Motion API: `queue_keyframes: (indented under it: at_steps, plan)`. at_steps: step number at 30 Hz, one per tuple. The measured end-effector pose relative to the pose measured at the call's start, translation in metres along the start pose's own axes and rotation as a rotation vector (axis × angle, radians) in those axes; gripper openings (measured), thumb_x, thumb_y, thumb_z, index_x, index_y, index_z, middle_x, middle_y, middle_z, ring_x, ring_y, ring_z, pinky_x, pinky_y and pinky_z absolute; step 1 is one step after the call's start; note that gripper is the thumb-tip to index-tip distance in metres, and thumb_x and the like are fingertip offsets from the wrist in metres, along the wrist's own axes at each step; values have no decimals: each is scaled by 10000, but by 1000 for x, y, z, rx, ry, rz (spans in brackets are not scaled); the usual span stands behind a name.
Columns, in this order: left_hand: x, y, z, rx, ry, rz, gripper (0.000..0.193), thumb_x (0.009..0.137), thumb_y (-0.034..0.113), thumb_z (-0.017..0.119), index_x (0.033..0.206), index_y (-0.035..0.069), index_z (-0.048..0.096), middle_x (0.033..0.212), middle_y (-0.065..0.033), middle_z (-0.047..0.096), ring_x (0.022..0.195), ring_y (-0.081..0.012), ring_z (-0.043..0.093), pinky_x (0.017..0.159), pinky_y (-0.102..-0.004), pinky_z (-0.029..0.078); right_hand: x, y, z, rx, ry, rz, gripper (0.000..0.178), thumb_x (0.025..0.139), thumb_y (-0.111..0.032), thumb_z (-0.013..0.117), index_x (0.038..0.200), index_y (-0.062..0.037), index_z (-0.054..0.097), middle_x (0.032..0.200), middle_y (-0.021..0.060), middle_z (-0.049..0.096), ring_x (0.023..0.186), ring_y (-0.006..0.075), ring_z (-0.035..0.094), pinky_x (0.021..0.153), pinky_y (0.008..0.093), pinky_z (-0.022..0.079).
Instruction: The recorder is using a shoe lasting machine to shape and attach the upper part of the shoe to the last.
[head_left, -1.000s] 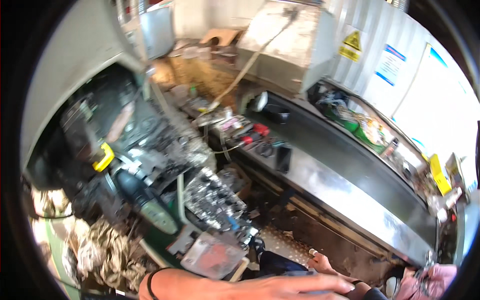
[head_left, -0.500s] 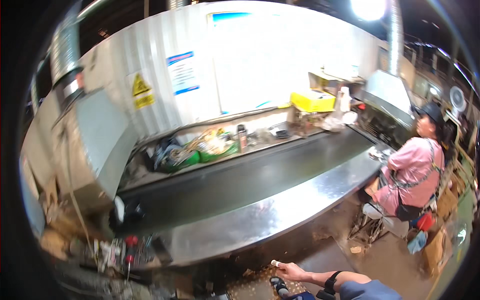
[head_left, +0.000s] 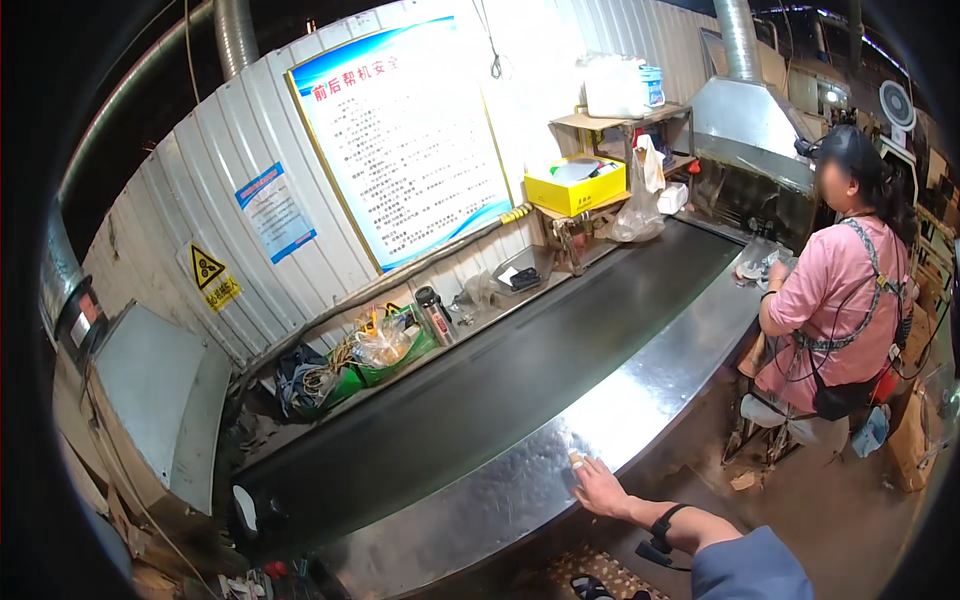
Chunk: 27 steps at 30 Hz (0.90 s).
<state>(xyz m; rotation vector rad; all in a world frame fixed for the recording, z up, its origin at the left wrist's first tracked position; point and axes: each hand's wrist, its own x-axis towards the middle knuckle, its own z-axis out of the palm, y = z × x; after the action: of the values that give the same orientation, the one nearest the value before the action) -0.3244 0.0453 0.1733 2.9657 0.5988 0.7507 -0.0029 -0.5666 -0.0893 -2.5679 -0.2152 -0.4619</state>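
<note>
Down close to us, our right hand [head_left: 600, 490] is at the near edge of the shiny metal ledge [head_left: 490, 505], fingers stretched and loosely parted, gripping nothing we can make out; contact we can't tell, nor our left hand's fingers. Behind the ledge we see the dark belt [head_left: 520, 370], then a bottle [head_left: 435, 317], and beyond, a yellow box [head_left: 590, 197].

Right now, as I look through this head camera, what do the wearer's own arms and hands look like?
The right hand is ungloved, with a pale cover on one finger. A black wristband circles the bare forearm, and the blue-grey sleeve ends above it. The left hand and arm are out of view.
</note>
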Motion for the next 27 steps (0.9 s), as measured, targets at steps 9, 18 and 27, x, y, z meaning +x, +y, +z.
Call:
queue_keyframes:
  at_steps: [9, 18, 27]
  plan:
    - [78, 181, 97, -564, -254, 121, 347, 818, 152, 625, 1132, 31, 708, 1015, -206, 689, 962, -399, 643, 884, -532, 504, -12, 9, -2, -65, -199, 8, 514, 997, -302, 559, 1351, 58, 466, 1370, 294, 538, 1408, 441, 386, 1200, 496, 290]
    - [100, 224, 139, -778, -384, 73, 362, 836, 187, 613, 1157, 40, 692, 1040, -202, 682, 971, -398, 643, 888, -530, 507, 6, 7, -18, -104, -537, 106, 690, 823, -330, 779, 1375, -74, 455, 1180, 243, 609, 1088, 453, 625, 892, 503, 541]
    - [101, 216, 153, -858, -446, -14, 378, 854, 221, 601, 1183, 49, 675, 1065, -198, 676, 980, -398, 642, 891, -527, 511, 23, 4, -12, -187, -442, 2, 592, 764, -269, 829, 1250, -100, 536, 982, 211, 656, 890, 411, 676, 743, 501, 553]
